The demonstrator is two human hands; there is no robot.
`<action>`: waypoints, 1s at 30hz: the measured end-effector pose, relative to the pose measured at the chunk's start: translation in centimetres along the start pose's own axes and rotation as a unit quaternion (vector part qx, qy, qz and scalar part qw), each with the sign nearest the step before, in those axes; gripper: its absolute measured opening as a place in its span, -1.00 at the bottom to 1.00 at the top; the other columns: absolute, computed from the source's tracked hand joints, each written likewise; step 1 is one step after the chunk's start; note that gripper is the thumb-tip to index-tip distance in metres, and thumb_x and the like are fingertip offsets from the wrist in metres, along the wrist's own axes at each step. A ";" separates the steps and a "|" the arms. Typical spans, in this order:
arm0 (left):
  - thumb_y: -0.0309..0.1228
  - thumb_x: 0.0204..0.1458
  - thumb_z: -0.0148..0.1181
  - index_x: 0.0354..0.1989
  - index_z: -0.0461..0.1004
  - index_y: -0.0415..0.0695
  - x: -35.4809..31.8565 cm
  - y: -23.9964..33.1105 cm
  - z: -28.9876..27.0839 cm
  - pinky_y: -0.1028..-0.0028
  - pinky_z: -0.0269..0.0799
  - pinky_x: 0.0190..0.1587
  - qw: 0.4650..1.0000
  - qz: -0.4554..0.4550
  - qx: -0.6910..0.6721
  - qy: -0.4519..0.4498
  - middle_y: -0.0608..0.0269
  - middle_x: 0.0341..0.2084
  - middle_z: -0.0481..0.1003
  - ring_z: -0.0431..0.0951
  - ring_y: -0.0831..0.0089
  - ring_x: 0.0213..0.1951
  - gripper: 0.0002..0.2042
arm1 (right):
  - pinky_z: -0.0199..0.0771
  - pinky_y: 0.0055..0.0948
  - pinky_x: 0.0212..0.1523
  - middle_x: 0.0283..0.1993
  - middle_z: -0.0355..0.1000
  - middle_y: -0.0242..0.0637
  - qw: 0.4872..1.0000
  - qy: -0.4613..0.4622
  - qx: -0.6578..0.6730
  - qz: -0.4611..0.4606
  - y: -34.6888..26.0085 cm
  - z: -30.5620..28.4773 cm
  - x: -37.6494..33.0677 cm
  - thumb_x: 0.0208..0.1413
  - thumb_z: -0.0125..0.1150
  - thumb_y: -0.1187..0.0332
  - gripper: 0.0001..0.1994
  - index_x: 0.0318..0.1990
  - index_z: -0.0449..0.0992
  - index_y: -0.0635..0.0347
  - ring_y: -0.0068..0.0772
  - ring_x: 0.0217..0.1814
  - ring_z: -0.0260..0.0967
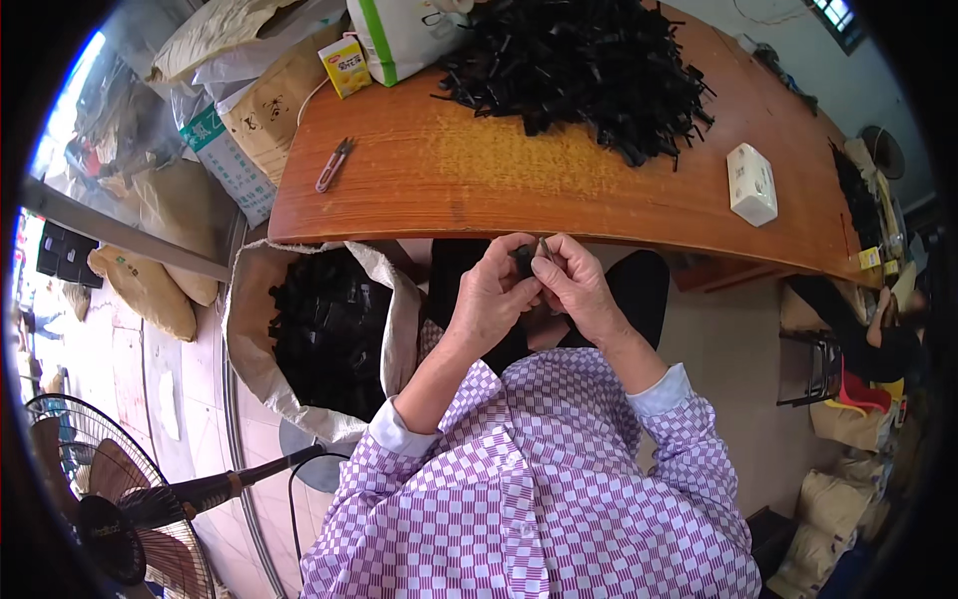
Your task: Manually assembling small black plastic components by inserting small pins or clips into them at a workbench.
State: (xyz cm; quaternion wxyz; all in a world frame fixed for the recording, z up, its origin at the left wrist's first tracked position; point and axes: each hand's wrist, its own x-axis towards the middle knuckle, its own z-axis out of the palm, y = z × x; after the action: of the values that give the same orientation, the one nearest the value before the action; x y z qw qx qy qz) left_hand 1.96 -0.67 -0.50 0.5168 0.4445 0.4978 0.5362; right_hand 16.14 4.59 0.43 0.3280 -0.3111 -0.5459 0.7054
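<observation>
The two hands are brought together just off the near edge of the desk (379, 205), their fingertips almost meeting. A small black piece (523, 261) is pinched between the thumb and fingers of the left hand (491, 291), partly covered by them. A thin, pointed tip (542, 247) is gripped in the fingertips of the right hand (579, 285); whether it belongs to the same piece cannot be told. On the far part of the desk a large heap of black pieces (589, 75) is spread, with a white and green bag (404, 38) and a small yellow box (345, 68) placed to its left. Small snips (334, 166) are laid near the desk's left end, and a white pack (751, 186) is set toward the right. Below the desk, left of the knees, more black pieces (329, 334) are held in an open pale sack (242, 334). Farther left, at the lower corner, a fan (112, 534) is seen.
</observation>
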 end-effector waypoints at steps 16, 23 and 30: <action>-0.69 0.05 0.02 -0.09 0.22 -0.16 -0.5 -0.5 0.4 0.64 0.43 -0.47 0.998 0.021 0.061 0.014 0.31 -0.49 0.41 0.51 0.61 -0.49 -0.72 | 0.27 -0.63 -0.48 -0.48 0.30 -0.43 0.978 0.017 -0.192 -0.084 1.5 0.0 -1.7 0.32 -0.10 0.31 -0.79 -0.16 0.36 0.30 -0.68 -0.46 0.25; -0.70 -0.05 0.08 -0.13 0.22 -0.15 -0.8 -0.8 -0.5 0.33 0.44 -0.42 0.975 0.064 0.204 0.063 0.00 -0.48 0.44 0.54 0.16 -0.44 -0.68 | 0.39 -0.43 -0.45 -0.48 0.44 -0.10 0.965 0.032 -0.246 -0.083 0.8 2.0 -1.0 0.27 -0.04 0.42 -0.86 -0.21 0.36 0.35 -0.35 -0.45 0.47; -0.66 -0.05 0.09 -0.11 0.25 -0.16 -0.6 -0.5 -1.4 0.29 0.42 -0.43 0.941 0.121 0.293 0.116 -0.05 -0.44 0.46 0.54 0.05 -0.41 -0.68 | 0.36 -0.50 -0.44 -0.49 0.43 -0.19 0.959 0.055 -0.265 -0.084 2.3 2.9 0.6 0.27 -0.03 0.41 -0.86 -0.19 0.38 0.30 -0.43 -0.46 0.44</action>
State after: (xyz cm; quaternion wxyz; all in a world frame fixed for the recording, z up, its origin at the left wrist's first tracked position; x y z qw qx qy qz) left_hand 0.65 -1.43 -1.08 0.2336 0.5679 0.6317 0.4731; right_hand 13.19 2.95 -1.28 0.3213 -0.3784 -0.7188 0.4867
